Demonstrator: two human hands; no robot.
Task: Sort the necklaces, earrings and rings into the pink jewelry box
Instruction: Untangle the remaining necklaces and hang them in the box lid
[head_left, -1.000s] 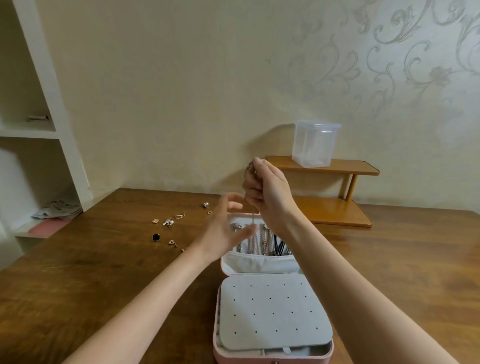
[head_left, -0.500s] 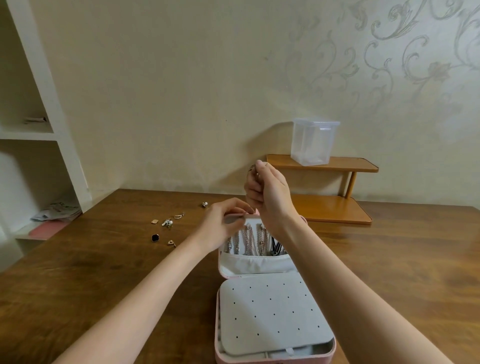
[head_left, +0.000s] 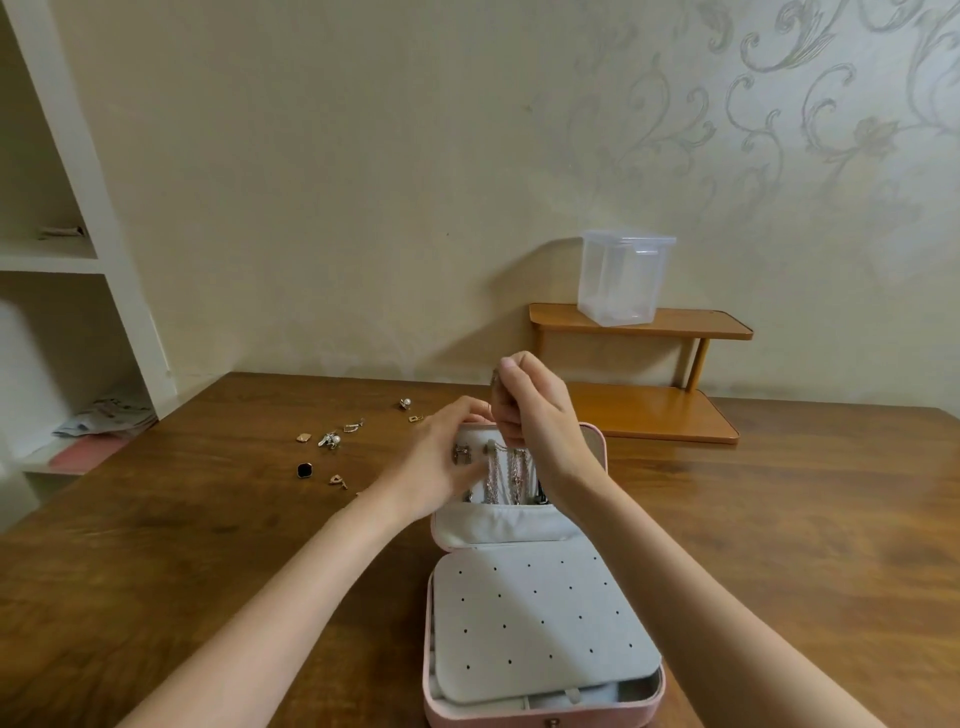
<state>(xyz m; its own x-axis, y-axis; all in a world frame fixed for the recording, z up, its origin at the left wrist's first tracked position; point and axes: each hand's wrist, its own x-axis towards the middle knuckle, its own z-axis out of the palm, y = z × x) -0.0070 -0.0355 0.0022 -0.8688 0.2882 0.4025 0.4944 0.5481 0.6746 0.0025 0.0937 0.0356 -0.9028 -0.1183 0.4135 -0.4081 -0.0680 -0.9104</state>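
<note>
The pink jewelry box (head_left: 540, 714) lies open on the table, its grey dotted earring panel (head_left: 540, 618) toward me and its lid (head_left: 597, 447) propped up behind. Several necklaces (head_left: 511, 475) hang inside the lid above a grey pocket. My right hand (head_left: 535, 410) is raised over the lid and pinches a thin necklace chain (head_left: 496, 389) at its top end. My left hand (head_left: 441, 457) reaches into the lid, fingers curled at the hooks; what they pinch is hidden. Loose earrings and rings (head_left: 330, 441) lie scattered on the table to the left, including a black square one (head_left: 305, 470).
A clear plastic container (head_left: 623, 278) stands on a small two-tier wooden shelf (head_left: 675, 410) at the back right. White wall shelves (head_left: 67, 260) with papers stand to the left. The wooden table (head_left: 805, 545) runs to the wall.
My left hand has moved from open beside the lid into it, fingers now curled at the hanging necklaces. My right hand stays raised with the chain.
</note>
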